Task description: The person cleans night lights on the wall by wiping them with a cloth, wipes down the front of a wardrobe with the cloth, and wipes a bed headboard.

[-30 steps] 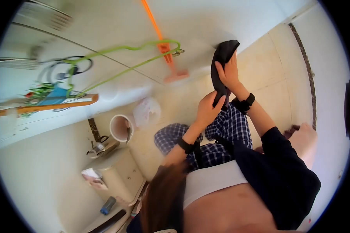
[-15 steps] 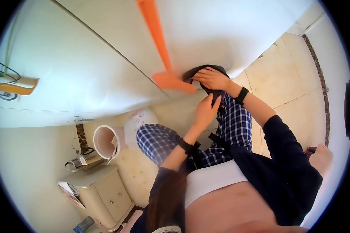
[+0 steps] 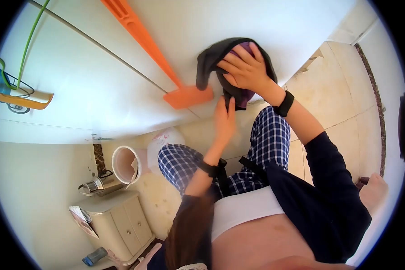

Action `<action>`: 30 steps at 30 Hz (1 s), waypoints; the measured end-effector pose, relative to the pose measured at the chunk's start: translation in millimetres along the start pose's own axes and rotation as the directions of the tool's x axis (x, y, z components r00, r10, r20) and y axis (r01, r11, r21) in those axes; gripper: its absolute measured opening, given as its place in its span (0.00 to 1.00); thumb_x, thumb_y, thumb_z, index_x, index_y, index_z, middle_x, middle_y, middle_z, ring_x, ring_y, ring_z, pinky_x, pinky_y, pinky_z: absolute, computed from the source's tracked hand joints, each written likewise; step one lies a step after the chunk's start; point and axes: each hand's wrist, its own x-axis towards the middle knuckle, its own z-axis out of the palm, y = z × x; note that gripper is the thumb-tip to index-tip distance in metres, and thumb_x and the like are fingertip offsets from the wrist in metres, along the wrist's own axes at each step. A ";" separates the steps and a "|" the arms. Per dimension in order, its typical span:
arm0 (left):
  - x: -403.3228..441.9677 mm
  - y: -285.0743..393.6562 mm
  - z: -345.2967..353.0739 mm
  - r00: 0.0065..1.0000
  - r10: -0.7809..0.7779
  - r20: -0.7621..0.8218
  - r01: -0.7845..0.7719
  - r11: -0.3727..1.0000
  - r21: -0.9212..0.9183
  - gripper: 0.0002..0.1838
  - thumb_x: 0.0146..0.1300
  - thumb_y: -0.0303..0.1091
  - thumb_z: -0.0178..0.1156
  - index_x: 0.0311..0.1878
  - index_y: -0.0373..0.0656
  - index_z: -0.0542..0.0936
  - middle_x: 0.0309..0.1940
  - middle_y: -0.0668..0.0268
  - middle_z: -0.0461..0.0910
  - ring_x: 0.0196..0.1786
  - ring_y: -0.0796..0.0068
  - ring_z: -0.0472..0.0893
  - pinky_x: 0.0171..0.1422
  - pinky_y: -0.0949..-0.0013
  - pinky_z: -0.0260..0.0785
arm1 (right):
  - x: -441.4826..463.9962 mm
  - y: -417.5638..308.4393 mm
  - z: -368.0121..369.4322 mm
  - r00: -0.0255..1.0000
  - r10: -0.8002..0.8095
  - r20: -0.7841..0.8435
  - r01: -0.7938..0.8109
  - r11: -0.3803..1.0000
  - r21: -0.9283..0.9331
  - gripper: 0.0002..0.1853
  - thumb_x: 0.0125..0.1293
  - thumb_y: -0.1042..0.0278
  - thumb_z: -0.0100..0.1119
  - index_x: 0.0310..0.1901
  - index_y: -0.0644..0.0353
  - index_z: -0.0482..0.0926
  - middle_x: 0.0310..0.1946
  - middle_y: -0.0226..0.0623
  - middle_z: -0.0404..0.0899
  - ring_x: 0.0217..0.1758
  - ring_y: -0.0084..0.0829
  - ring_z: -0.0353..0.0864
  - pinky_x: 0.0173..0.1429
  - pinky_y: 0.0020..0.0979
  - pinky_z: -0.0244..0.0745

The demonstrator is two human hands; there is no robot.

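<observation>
A black cloth item with purple parts (image 3: 211,58), possibly a cap, lies bunched and curved against the white surface. My left hand (image 3: 226,120) pinches its narrow lower end between thumb and fingers. My right hand (image 3: 249,72) rests flat over the purple part, its fingers spread apart and the thumb out to the side. Just left of the cloth is an orange long-handled tool (image 3: 189,96) with a wide flat head; neither hand touches it.
Left on the white surface (image 3: 99,85) sits a yellow-edged object (image 3: 27,101) beside a green cord. Below stand a white bucket (image 3: 123,164), a metal pot (image 3: 94,185) and a small beige cabinet (image 3: 126,225). Tiled floor (image 3: 335,108) lies to the right.
Both hands and the black cloth have moved up and away from my knees. The cloth is spread wider, showing more purple. The orange tool and surface appear shifted left in view.
</observation>
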 end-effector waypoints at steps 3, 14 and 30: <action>-7.2 7.5 -2.5 0.983 -0.117 0.143 0.094 0.983 0.156 0.15 0.67 0.40 0.49 0.39 0.33 0.70 0.32 0.45 0.74 0.36 0.42 0.73 0.38 0.52 0.64 | -38.9 -11.1 2.5 0.877 -0.139 0.459 0.019 0.966 0.258 0.21 0.57 0.67 0.53 0.55 0.44 0.74 0.57 0.25 0.71 0.64 0.28 0.65 0.69 0.37 0.55; -36.2 12.7 14.0 0.996 -0.079 0.032 0.079 0.997 0.002 0.14 0.66 0.38 0.51 0.38 0.33 0.69 0.32 0.43 0.72 0.36 0.42 0.72 0.39 0.53 0.63 | -41.4 16.9 -20.1 0.937 -0.068 0.343 0.009 0.985 0.171 0.17 0.54 0.70 0.52 0.47 0.52 0.77 0.55 0.29 0.72 0.65 0.31 0.62 0.70 0.39 0.53; -36.8 5.1 2.1 0.982 -0.188 -0.008 0.186 0.977 -0.103 0.13 0.69 0.36 0.46 0.43 0.32 0.69 0.33 0.43 0.72 0.38 0.42 0.72 0.42 0.56 0.64 | -35.7 -4.0 -33.8 0.928 -0.032 0.372 -0.024 0.989 0.146 0.22 0.53 0.70 0.51 0.52 0.53 0.76 0.57 0.26 0.71 0.64 0.28 0.64 0.70 0.36 0.53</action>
